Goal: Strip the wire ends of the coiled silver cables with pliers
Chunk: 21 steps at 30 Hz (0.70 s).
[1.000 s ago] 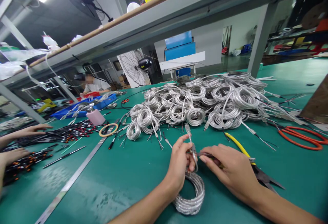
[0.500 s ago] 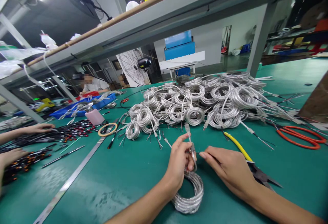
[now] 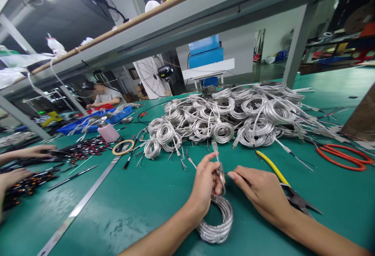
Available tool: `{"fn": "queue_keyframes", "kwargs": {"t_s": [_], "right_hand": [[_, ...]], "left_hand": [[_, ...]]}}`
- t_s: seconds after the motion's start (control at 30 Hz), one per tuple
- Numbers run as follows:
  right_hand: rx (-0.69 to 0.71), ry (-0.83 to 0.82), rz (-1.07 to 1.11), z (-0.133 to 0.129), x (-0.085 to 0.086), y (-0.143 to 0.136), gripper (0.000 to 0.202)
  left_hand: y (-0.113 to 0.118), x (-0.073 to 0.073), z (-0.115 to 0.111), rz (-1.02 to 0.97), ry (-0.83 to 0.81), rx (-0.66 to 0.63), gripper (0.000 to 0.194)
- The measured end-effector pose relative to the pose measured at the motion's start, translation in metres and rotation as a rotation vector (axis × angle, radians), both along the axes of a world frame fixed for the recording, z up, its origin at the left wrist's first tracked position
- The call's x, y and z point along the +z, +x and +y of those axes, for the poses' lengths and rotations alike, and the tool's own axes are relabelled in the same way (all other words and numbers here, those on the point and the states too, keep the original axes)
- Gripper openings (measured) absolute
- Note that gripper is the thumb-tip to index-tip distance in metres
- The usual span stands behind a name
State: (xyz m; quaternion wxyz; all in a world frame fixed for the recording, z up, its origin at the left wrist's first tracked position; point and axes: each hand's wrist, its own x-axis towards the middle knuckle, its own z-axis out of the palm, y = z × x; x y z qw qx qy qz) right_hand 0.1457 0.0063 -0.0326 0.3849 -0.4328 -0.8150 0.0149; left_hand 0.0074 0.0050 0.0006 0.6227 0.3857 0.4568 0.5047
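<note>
A coil of clear-jacketed silver cable (image 3: 218, 230) rests on the green table (image 3: 140, 209), below my left hand. My left hand (image 3: 205, 178) is closed on the upper end of this cable, and a connector (image 3: 215, 148) sticks up past the fingertips. Just to the right, my right hand (image 3: 258, 187) pinches a thin dark wire that runs toward the held cable end. Pliers with a yellow handle (image 3: 274, 167) lie partly behind my right hand, jaws to the right. Beyond both hands is a large heap of similar silver coils (image 3: 222, 109).
Orange-handled scissors (image 3: 344, 156) lie at the right. A steel ruler (image 3: 79, 207), a tape ring (image 3: 123, 148), a pink bottle (image 3: 108, 133) and black cables (image 3: 73, 152) are on the left. Another person's hands (image 3: 32, 152) touch those cables. A blue tray (image 3: 79, 127) sits behind.
The other person's hand at the left has shifted slightly left over the black cables. The seated person in the background has moved a little. My hands have hardly moved.
</note>
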Motion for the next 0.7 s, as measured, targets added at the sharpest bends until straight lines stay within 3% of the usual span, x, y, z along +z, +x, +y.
{"fn": "queue_keyframes", "kwargs": {"t_s": [0.7], "right_hand": [[-0.001,0.016,0.005,-0.0003,-0.0013,-0.0037,0.045]], "left_hand": [[-0.0004,-0.0001,0.0000,0.026,-0.003,-0.005,0.047]]}}
